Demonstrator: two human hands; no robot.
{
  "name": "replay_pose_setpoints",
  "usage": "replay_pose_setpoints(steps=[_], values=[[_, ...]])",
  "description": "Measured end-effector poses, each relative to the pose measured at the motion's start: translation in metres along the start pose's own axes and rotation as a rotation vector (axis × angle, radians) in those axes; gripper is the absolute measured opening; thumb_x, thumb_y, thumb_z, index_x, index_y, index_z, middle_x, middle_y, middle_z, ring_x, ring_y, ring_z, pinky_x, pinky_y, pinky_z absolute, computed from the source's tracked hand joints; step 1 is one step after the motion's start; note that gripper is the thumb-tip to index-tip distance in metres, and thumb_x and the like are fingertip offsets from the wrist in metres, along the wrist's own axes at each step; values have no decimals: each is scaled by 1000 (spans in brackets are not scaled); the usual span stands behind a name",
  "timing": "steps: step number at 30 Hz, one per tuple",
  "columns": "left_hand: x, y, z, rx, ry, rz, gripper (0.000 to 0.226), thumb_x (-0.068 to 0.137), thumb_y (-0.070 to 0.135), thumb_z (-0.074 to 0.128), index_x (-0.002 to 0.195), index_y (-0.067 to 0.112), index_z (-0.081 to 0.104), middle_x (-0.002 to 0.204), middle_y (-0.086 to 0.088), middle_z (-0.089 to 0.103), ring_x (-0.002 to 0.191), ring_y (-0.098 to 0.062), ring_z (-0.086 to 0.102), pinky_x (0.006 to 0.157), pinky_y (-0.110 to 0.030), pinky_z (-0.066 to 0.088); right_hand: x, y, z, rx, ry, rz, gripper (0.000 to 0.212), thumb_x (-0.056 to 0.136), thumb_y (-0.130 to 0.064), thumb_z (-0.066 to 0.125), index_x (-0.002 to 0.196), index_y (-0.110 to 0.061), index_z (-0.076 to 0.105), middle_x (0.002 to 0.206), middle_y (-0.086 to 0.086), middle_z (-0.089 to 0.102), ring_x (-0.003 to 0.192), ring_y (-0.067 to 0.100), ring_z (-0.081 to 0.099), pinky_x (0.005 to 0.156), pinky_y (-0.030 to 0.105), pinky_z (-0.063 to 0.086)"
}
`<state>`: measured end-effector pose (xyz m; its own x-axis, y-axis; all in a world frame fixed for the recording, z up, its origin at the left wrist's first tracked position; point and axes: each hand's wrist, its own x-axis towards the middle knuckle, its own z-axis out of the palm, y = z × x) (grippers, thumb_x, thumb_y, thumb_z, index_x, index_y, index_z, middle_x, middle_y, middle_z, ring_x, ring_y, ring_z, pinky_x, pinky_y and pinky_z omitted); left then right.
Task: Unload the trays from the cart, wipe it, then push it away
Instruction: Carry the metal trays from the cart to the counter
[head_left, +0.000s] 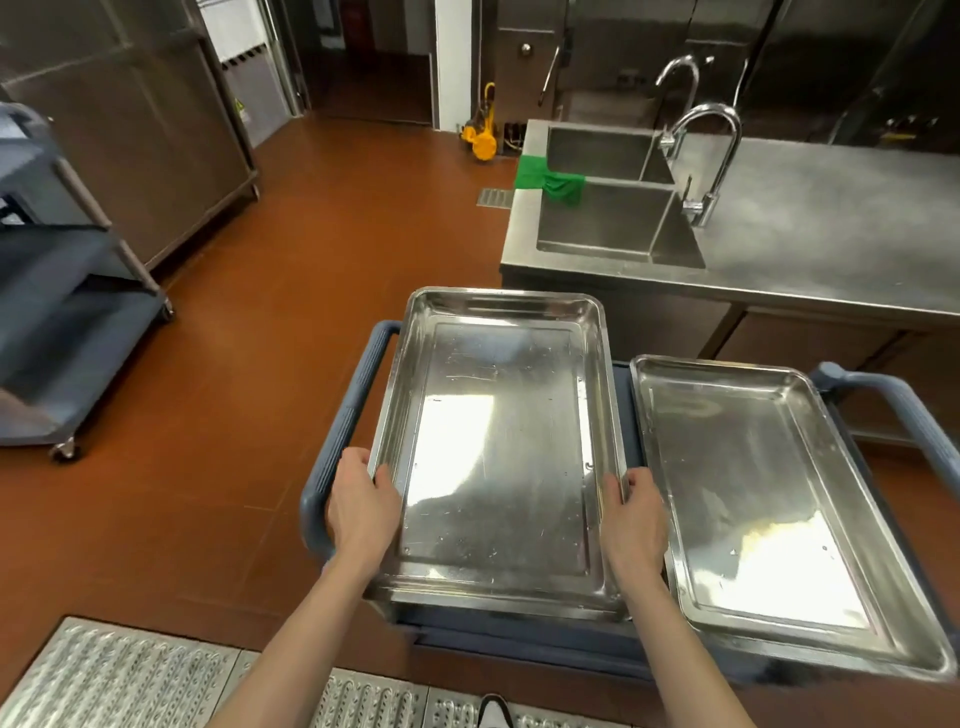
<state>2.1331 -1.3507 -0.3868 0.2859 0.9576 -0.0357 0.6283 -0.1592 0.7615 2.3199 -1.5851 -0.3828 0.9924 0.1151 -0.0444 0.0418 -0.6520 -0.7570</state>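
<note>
Item 1, left tray (498, 447): stainless, empty, lying lengthwise on the left half of the cart (337, 436). Your left hand (361, 512) grips its left rim, thumb over the edge and fingers curled beneath; your right hand (634, 525) grips the opposite rim the same way. Its near end looks raised off the cart top, though you cannot be sure from this angle whether it is already clear or only tipped.

Item 2, right tray (779, 509): same make, empty, resting flat on the right half of the cart just beside the first, untouched by either hand.

Item 3, cart: blue-grey, handles at both ends, standing next to the steel counter (810, 234). Its top is almost wholly covered by the two trays.

Item 4, green cloth (553, 182): draped over the rim of the sink (613, 218), well apart from your hands; the likely wiper.

Status: unloading is at its very start. You have one tray in hand and none set down on the counter. Outstanding: place this tray, lift off the second, fetch the cloth, wipe the cart top, push the cart away.

Also present: a second grey cart (78, 322) at far left.
</note>
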Motion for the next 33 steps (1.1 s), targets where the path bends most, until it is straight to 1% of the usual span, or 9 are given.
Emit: replay_pose_setpoints(steps=[4, 9, 15, 18, 20, 22, 27, 30, 33], values=[[-9, -1, -36, -30, 67, -7, 9, 106, 17, 57, 104, 23, 51, 85, 13, 57, 71, -3, 54, 53, -24, 33, -13, -26, -8, 26, -29, -59, 24, 105, -31, 56, 86, -18, 51, 74, 4, 57, 60, 19, 48, 53, 33, 37], [-13, -11, -82, -40, 168, -52, 12, 106, 18, 59, 103, 26, 50, 87, 18, 55, 75, -1, 54, 56, -23, 34, -29, -63, -1, 41, -113, -126, 17, 104, -33, 58, 98, -17, 59, 82, 1, 64, 72, 18, 59, 55, 31, 38], [-19, -30, -133, -56, 307, -181, 14, 102, 21, 64, 105, 26, 52, 93, 9, 63, 79, -14, 65, 61, -31, 48, -44, -114, 27, 75, -266, -239, 20, 105, -36, 57, 98, -17, 60, 84, -1, 64, 73, 13, 58, 54, 28, 37], [-27, -40, -159, -90, 416, -264, 15, 100, 31, 66, 105, 25, 54, 91, 8, 63, 78, -15, 65, 59, -32, 49, -55, -142, 49, 137, -384, -286, 29, 104, -45, 52, 94, -19, 60, 83, -2, 63, 73, 15, 58, 57, 31, 41], [-37, -48, -177, -98, 497, -320, 15, 100, 34, 65, 106, 24, 55, 89, 6, 64, 72, -14, 63, 55, -29, 43, -65, -158, 65, 165, -461, -318, 30, 104, -47, 48, 93, -22, 61, 83, -3, 64, 75, 14, 60, 58, 31, 42], [-50, -58, -193, -115, 578, -375, 16, 100, 33, 64, 108, 22, 56, 88, 4, 64, 68, -12, 59, 53, -27, 38, -77, -174, 82, 177, -529, -370, 30, 105, -46, 46, 93, -24, 62, 84, -3, 66, 76, 14, 61, 58, 31, 42], [-100, -88, -237, -166, 805, -519, 14, 98, 26, 63, 109, 18, 59, 84, 9, 58, 69, -8, 52, 58, -29, 36, -124, -205, 121, 162, -716, -540, 35, 106, -42, 43, 89, -17, 62, 80, 1, 65, 77, 20, 60, 65, 37, 42], [-140, -104, -261, -166, 958, -585, 11, 96, 23, 64, 105, 19, 62, 84, 11, 62, 71, -2, 53, 57, -24, 33, -162, -217, 140, 156, -841, -625, 33, 107, -39, 43, 94, -17, 63, 81, 1, 66, 77, 19, 60, 65, 35, 42], [-181, -121, -279, -146, 1068, -659, 13, 95, 27, 65, 102, 17, 62, 87, 2, 66, 75, -12, 57, 62, -30, 35, -204, -223, 151, 138, -951, -700, 31, 107, -39, 43, 92, -20, 62, 80, 1, 67, 72, 15, 59, 58, 30, 38]])
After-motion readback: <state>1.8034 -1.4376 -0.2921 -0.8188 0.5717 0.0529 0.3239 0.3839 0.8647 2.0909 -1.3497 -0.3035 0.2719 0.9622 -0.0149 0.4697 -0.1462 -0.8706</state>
